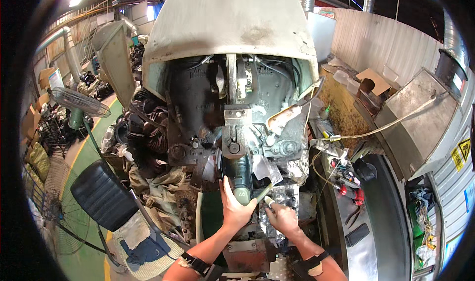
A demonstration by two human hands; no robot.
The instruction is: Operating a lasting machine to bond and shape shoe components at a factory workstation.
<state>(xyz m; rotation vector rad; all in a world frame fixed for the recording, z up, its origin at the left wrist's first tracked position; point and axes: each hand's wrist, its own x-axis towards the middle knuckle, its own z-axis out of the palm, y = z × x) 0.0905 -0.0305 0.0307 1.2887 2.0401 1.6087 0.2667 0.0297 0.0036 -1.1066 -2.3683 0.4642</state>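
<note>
The largest thing is a machine with a rounded, pale cover, standing in front of the person; its darker middle part is dirty. On the right side there is a long bench, with a shiny metal top. On the left stands a fan with a wire cage, and near it a chair with a black seat. Smaller is the dark green piece, located at the low middle of the machine, with its lighter, rounded end toward the person. The left hand is spread about this end, fingers along the left side and thumb at the right; I cannot tell if it grips firmly. The right hand is closed around a slim tool with pale tip, just beside. A black phone lies on the bench.
</note>
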